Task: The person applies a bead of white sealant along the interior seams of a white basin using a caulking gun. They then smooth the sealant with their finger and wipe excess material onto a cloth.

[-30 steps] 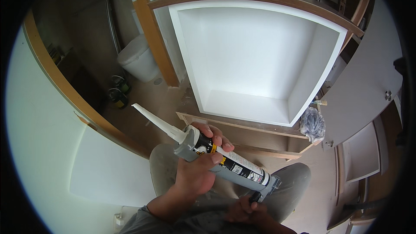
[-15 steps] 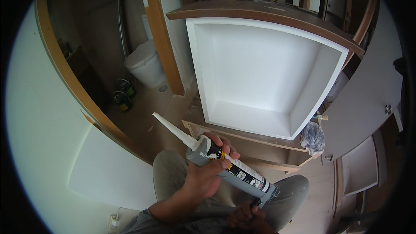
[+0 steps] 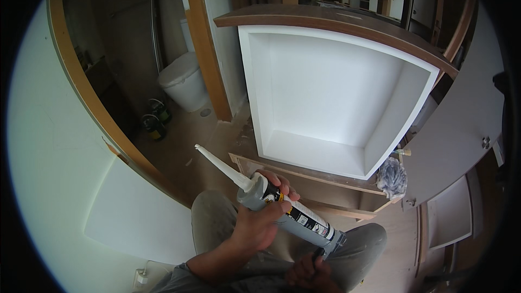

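A caulking gun (image 3: 293, 223) with a labelled sealant cartridge (image 3: 312, 221) in it slants across my lap. Its long white nozzle (image 3: 223, 165) points up and to the left. My left hand (image 3: 260, 220) is wrapped round the front end of the gun, thumb on the near side and fingers over the far side. At the rear end my right hand (image 3: 312, 272) is closed round the black handle, low in the picture. Beyond the gun stands a white open-fronted box cabinet (image 3: 325, 92) with a brown wooden top (image 3: 336, 21); the nozzle touches nothing.
The cabinet rests on a wooden base frame (image 3: 331, 209). A crumpled plastic-wrapped bundle (image 3: 392, 178) and a paintbrush (image 3: 402, 152) are at its right corner. A toilet (image 3: 184, 81) and dark buckets (image 3: 154, 126) lie through the doorway at left. A white panel (image 3: 141, 211) leans on the left wall.
The view has shifted slightly, so the cabinet appears a little lower and further right. Both hands keep their hold on the caulking gun, which stays at nearly the same slant.
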`<state>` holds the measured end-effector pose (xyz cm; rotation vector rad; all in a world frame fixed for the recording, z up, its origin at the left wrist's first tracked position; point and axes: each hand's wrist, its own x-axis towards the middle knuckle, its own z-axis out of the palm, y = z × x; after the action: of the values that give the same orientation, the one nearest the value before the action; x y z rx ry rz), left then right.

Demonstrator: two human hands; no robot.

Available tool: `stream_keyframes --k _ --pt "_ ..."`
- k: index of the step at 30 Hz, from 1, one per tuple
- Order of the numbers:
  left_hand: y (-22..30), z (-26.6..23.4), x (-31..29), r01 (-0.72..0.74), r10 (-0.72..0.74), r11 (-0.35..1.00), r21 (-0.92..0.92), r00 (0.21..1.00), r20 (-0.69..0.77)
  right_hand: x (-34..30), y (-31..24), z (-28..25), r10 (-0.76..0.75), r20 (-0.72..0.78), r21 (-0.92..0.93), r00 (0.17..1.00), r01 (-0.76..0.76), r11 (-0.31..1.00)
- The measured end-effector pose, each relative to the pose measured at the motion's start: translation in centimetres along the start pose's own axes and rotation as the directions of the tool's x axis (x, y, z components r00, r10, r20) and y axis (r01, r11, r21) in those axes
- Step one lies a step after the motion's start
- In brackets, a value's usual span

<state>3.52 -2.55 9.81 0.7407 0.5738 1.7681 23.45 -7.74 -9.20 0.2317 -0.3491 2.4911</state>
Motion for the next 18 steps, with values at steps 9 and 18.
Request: stream_keyframes --k 9,18 --pt "-1.5 -1.6 1.4 -0.116 0.124 0.986 0.12 0.99 -0.066 1.9 -3.6 0.5 -0.489 -0.625 -0.624 0.609 -0.013 0.781" --pt "-5.2 -4.1 0.6 -0.144 0.102 0.751 0.644 0.99 0.102 9.9 -7.5 13.7 -0.621 0.249 -0.948 0.743 0.318 0.001"
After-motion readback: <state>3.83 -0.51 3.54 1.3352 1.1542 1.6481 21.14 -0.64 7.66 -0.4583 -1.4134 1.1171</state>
